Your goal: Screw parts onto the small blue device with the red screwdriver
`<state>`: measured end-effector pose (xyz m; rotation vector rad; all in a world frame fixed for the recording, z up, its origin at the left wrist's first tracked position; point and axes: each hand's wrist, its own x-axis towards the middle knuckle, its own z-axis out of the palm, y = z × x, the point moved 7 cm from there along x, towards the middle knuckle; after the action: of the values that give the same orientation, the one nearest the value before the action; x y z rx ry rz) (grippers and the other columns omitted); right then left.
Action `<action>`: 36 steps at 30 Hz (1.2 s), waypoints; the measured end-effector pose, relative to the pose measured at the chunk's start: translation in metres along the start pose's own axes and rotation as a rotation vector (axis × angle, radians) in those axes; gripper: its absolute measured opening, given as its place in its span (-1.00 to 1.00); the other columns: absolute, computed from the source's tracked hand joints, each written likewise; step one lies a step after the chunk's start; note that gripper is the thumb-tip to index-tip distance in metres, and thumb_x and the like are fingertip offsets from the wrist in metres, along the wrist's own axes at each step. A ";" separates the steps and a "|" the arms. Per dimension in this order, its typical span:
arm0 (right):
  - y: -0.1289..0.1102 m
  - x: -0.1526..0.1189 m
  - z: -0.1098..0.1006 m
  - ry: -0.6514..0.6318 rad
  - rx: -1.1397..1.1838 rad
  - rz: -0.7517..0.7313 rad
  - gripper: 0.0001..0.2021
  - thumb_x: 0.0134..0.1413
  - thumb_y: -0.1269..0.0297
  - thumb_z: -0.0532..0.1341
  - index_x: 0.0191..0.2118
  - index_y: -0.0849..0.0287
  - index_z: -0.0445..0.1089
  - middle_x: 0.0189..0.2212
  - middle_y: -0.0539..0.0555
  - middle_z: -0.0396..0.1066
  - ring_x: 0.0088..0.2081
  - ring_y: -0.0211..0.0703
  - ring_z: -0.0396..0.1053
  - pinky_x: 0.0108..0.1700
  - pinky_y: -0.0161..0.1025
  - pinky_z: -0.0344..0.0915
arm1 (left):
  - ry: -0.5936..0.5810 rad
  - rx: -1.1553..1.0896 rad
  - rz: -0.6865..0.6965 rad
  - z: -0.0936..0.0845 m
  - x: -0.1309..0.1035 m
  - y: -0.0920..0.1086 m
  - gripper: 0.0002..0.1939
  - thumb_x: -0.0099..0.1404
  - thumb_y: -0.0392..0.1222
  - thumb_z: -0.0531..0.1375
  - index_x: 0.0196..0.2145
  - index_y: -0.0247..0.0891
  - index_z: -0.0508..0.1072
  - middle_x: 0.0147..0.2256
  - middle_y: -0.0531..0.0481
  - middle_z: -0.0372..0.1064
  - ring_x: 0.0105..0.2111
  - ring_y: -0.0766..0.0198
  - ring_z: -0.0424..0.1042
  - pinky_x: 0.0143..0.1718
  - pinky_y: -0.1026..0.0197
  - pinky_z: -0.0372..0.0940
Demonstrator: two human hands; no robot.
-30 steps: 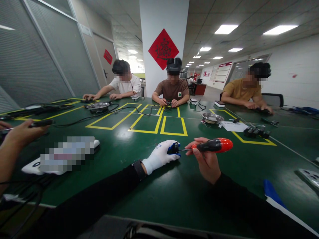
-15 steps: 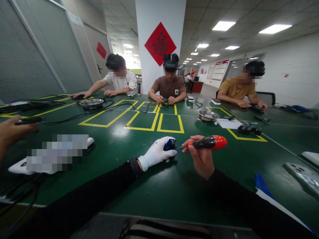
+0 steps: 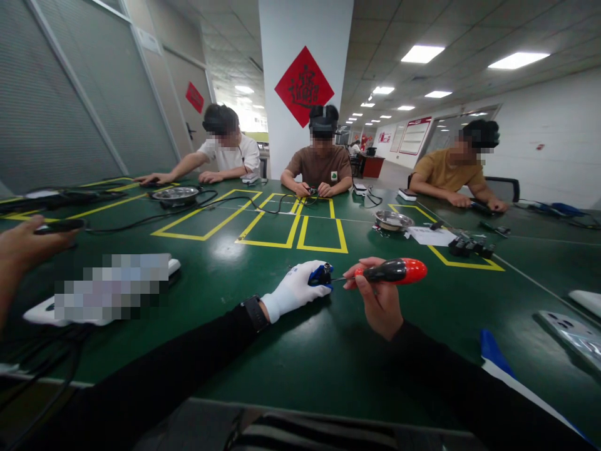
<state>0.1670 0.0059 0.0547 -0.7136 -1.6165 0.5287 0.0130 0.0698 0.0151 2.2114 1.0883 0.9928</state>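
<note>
My left hand (image 3: 300, 285), in a white glove with blue fingertips, is closed around a small black part (image 3: 323, 274) with a round metal piece on top. The glove hides much of this part, so I cannot make out its kind. In my bare right hand (image 3: 378, 299) is a screwdriver (image 3: 394, 271) with a red and black handle, held level between thumb and fingers. Its thin shaft points left, and the tip reaches the black part, where the exact contact is hidden. Both hands are just above the green table (image 3: 282, 369).
A white device (image 3: 35, 311), partly blurred out, lies left with cables beside it. Metal bowls (image 3: 174, 195) (image 3: 393, 219), several black parts (image 3: 469, 244) and white paper (image 3: 431, 235) lie farther off. At right are a phone (image 3: 570, 338) and a blue-white glove (image 3: 498, 357). Co-workers sit opposite; another person's hand (image 3: 23, 247) is at left.
The view has shifted slightly. My left hand still grips the black part and my right hand the screwdriver, with hardly any movement between them.
</note>
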 end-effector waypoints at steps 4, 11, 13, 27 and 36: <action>-0.001 -0.001 0.000 0.000 -0.001 -0.025 -0.78 0.21 0.32 0.08 -0.04 0.07 0.13 -0.34 0.03 0.37 -0.34 -0.17 0.39 -0.17 -0.05 0.30 | 0.012 -0.008 -0.006 0.001 -0.001 -0.002 -0.46 0.05 -0.04 0.29 0.00 -0.22 0.38 -0.04 -0.10 0.38 -0.04 0.09 0.37 0.05 0.07 0.24; -0.001 -0.001 0.003 -0.026 0.012 -0.041 -0.78 0.20 0.33 0.08 -0.04 0.09 0.14 -0.31 0.03 0.36 -0.38 -0.21 0.39 -0.22 -0.11 0.32 | 0.005 -0.005 -0.006 0.000 -0.001 0.000 -0.47 0.05 -0.01 0.28 -0.02 -0.22 0.39 -0.07 -0.08 0.40 -0.09 0.11 0.40 0.00 0.09 0.28; -0.002 -0.002 0.004 -0.035 0.020 -0.042 -0.78 0.20 0.34 0.08 -0.03 0.09 0.14 -0.30 0.03 0.36 -0.37 -0.22 0.39 -0.22 -0.13 0.32 | 0.017 0.011 0.010 -0.002 -0.001 0.003 -0.46 0.04 0.01 0.29 -0.03 -0.22 0.39 -0.06 -0.08 0.40 -0.08 0.10 0.39 0.01 0.09 0.27; -0.007 -0.002 0.006 -0.066 -0.001 -0.038 -0.78 0.20 0.36 0.09 -0.04 0.09 0.14 -0.30 0.03 0.36 -0.37 -0.22 0.39 -0.22 -0.14 0.32 | 0.047 0.083 0.034 -0.005 -0.001 0.008 -0.53 0.09 0.00 0.26 -0.05 -0.23 0.40 -0.09 -0.07 0.41 -0.09 0.12 0.40 0.00 0.11 0.27; -0.005 -0.001 0.005 -0.056 0.004 -0.045 -0.79 0.20 0.33 0.09 -0.05 0.09 0.14 -0.29 0.04 0.38 -0.37 -0.21 0.39 -0.24 -0.13 0.34 | 0.058 0.119 0.025 -0.005 -0.002 0.006 -0.52 0.09 0.03 0.26 -0.06 -0.22 0.41 -0.13 -0.07 0.43 -0.12 0.11 0.41 -0.03 0.10 0.28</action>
<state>0.1612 0.0014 0.0564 -0.6629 -1.6790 0.5237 0.0109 0.0655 0.0217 2.3082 1.1760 1.0339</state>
